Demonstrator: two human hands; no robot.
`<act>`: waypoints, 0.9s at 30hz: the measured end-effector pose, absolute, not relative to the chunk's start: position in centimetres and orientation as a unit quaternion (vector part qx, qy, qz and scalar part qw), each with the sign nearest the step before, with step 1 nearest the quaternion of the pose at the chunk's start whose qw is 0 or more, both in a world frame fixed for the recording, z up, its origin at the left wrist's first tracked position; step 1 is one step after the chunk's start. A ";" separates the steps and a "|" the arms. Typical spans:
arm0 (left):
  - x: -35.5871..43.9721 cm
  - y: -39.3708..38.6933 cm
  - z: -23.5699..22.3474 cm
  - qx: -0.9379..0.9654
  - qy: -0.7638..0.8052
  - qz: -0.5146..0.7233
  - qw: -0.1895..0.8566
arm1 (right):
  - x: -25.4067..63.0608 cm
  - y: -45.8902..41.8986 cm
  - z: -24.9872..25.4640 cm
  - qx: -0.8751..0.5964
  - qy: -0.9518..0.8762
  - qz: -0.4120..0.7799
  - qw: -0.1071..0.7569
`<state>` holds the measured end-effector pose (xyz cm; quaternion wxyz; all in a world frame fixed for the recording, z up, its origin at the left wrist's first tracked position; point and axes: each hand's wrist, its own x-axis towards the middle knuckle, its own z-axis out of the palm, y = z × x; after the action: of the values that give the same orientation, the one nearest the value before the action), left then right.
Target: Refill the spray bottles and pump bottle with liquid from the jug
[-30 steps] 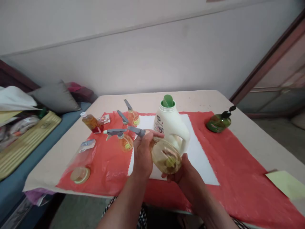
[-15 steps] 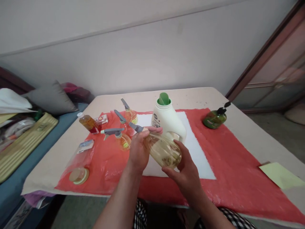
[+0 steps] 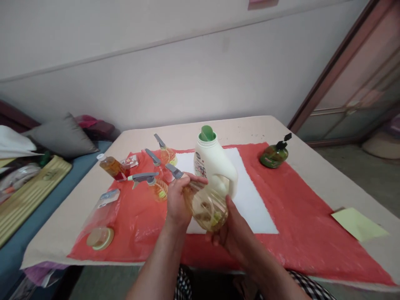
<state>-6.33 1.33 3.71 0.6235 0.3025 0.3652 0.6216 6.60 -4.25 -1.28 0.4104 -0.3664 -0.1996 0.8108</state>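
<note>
Tilted between my hands is a clear, yellowish spray bottle (image 3: 208, 208) with a grey spray head and something green at its base end. My left hand (image 3: 179, 204) wraps round it near the neck. Under and beside its base, my right hand (image 3: 231, 229) has its fingers curled against it. Just behind stands a white detergent jug (image 3: 217, 164) with a green spout insert (image 3: 207, 133) in its mouth and no cap on it. To the left are another spray bottle (image 3: 159, 189) with a grey head and a similar spray bottle (image 3: 168, 156) farther back.
A red plastic sheet (image 3: 300, 216) and a white sheet (image 3: 250, 200) cover the table. On the left are an amber bottle (image 3: 112, 166) and a small round tub (image 3: 100, 238). A green pump bottle (image 3: 273, 156) and yellow paper (image 3: 359, 225) are on the right.
The held bottle has turned and its base has moved slightly down and left. My right hand has shifted from the side of the base to beneath it. The whole view has moved a little.
</note>
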 end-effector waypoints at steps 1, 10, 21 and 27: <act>-6.4 1.4 3.6 0.293 0.373 0.636 0.609 | 6.5 -4.3 -1.3 -0.384 -0.240 0.773 0.444; -6.3 1.7 3.3 0.291 0.379 0.600 0.642 | 6.6 -5.1 -1.2 -0.498 -0.407 0.578 0.502; -6.0 1.3 3.5 0.268 0.366 0.610 0.649 | 6.7 -4.3 -0.9 -0.387 -0.214 0.804 0.397; -6.2 1.8 3.5 0.267 0.430 0.647 0.570 | 6.8 -5.0 -1.2 -0.552 -0.516 0.470 0.457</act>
<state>-6.22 1.80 3.47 0.5701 0.2669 0.4297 0.6474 6.78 -5.01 -1.18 0.4570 -0.5518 -0.5157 0.4698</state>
